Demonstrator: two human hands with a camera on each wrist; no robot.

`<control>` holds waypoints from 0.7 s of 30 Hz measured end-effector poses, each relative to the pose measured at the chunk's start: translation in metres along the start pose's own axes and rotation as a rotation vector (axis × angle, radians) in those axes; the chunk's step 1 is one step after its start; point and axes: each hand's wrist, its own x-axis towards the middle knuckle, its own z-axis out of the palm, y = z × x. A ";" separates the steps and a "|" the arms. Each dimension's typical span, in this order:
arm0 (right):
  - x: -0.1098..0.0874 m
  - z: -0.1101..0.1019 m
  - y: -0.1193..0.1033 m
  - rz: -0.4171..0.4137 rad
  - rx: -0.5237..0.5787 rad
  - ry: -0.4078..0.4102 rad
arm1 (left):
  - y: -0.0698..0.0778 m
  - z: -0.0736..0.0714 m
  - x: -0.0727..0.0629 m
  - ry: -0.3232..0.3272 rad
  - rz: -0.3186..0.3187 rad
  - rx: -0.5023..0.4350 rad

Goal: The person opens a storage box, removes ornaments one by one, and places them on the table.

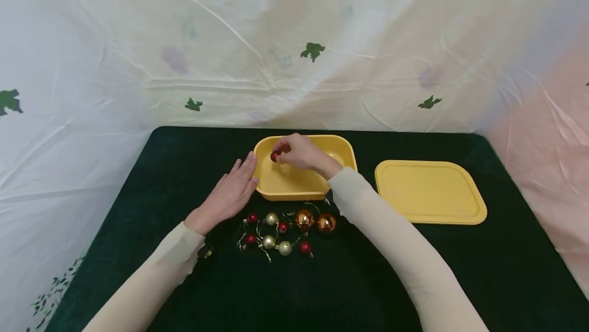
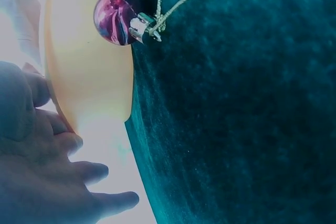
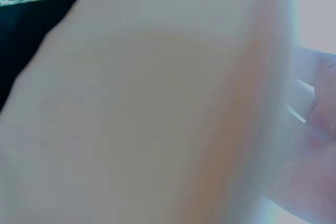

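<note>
My right hand [image 1: 301, 152] reaches over the yellow container [image 1: 294, 196] and pinches a small dark red Christmas bauble [image 1: 275, 156] between thumb and fingers, inside the rim. Fingers extended, my left hand [image 1: 232, 186] rests against the container's left side; the left wrist view shows its fingers [image 2: 89, 171] spread along the wall. In front of the container lies a cluster of baubles with string loops: red ones [image 1: 306, 247], gold ones [image 1: 285, 248] and two larger copper ones [image 1: 326, 223]. The right wrist view is mostly filled by the blurred container wall [image 3: 131, 119].
A yellow lid [image 1: 431, 191] lies flat to the right of the container. Near my left cuff a small dark object [image 1: 205, 251] lies on the dark green tablecloth [image 1: 294, 296]. Behind the table hangs a pale cloth [image 1: 257, 30] with green leaf shapes.
</note>
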 end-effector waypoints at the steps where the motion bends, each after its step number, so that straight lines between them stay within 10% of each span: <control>1: -0.002 -0.004 -0.002 -0.008 0.009 0.016 | 0.000 -0.001 0.000 0.001 -0.002 -0.003; 21: -0.071 -0.025 0.002 -0.107 0.166 0.150 | -0.004 -0.002 -0.007 -0.005 0.008 -0.020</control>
